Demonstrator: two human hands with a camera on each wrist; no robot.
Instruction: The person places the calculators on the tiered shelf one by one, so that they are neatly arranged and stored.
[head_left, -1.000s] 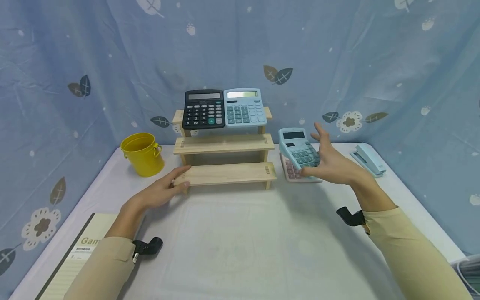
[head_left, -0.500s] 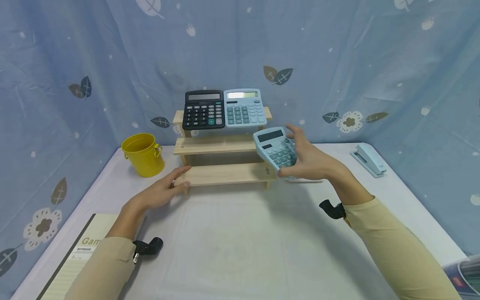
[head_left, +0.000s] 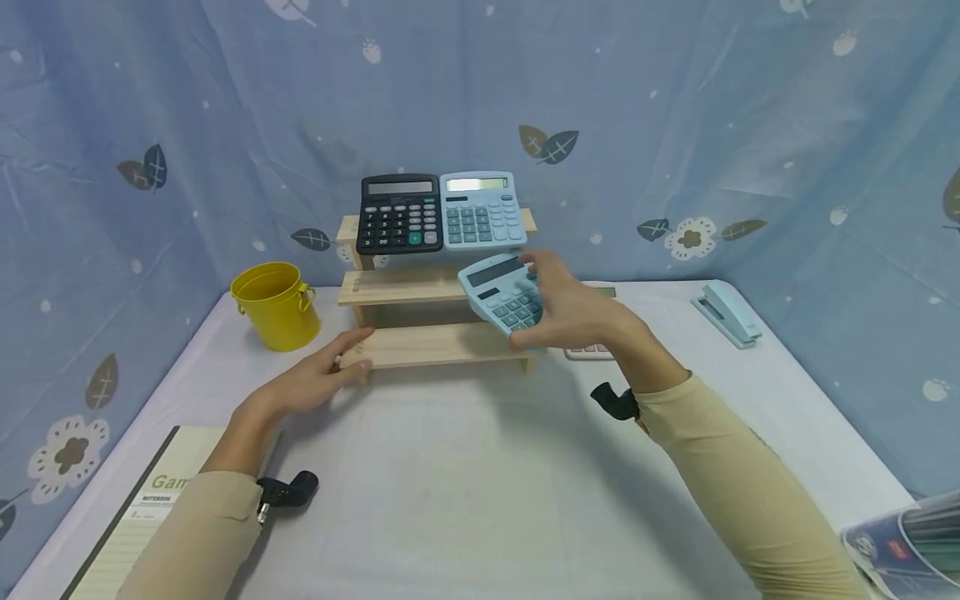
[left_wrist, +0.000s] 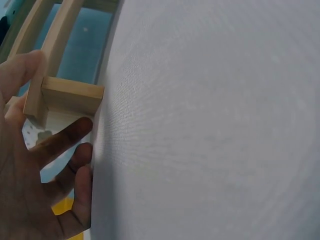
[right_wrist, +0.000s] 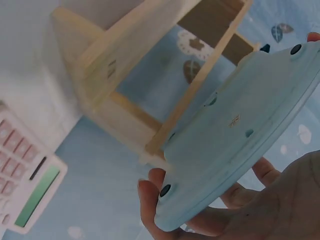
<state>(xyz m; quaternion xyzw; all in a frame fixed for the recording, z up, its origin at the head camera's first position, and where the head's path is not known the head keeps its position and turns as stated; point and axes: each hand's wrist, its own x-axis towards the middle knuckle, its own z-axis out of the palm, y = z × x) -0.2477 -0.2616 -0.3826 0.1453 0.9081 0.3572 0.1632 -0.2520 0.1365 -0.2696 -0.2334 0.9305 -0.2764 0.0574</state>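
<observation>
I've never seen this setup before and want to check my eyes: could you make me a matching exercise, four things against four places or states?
Things:
1. bucket
2. right hand
3. black calculator
4. left hand

Places or states:
A. on the top shelf
B. at one end of the bottom shelf
C. yellow, standing on the table
D. gripping a blue calculator

Pairs: 1-C, 2-D, 3-A, 4-B
</observation>
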